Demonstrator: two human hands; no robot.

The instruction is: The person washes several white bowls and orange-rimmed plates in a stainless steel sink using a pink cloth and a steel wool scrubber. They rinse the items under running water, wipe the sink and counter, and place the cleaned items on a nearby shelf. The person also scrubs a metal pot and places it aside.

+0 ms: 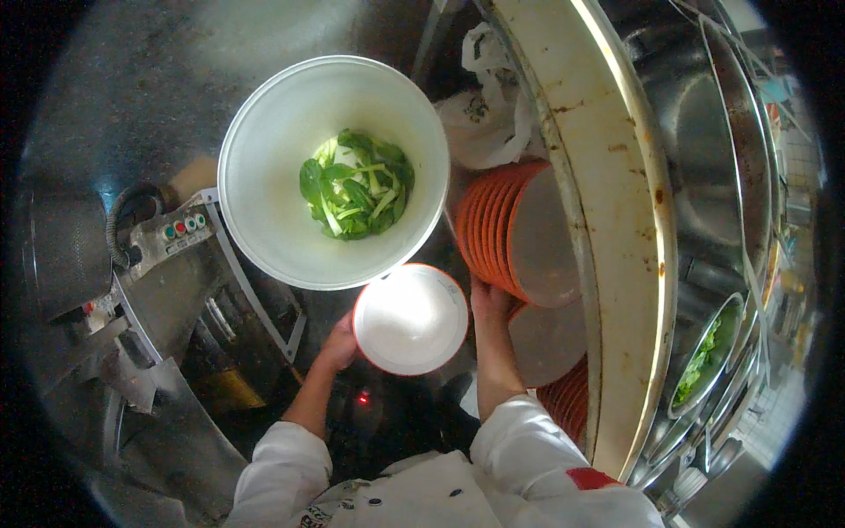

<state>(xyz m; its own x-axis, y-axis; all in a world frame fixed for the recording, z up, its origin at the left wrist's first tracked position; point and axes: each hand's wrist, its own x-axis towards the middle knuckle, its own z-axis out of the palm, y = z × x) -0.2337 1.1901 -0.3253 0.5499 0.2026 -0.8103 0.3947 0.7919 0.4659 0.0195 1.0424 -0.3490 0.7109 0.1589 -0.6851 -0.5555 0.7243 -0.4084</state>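
Observation:
A white bowl with an orange rim (410, 319) is held by its left edge in my left hand (340, 344). It faces up, and nothing shows inside it. My right hand (490, 298) reaches to the lower edge of a stack of orange bowls (488, 228) lying on its side under the counter. The fingers are hidden behind the stack, so its grip is unclear. Just beyond the held bowl stands a large white bucket (264, 178) with cut leafy greens (360, 188) at its bottom.
A worn counter edge (614, 231) runs along the right, above more orange bowls (568, 396). On the counter is a bowl of greens (703, 363). A white plastic bag (492, 125) lies behind the stack. Equipment with coloured buttons (185, 228) stands at left.

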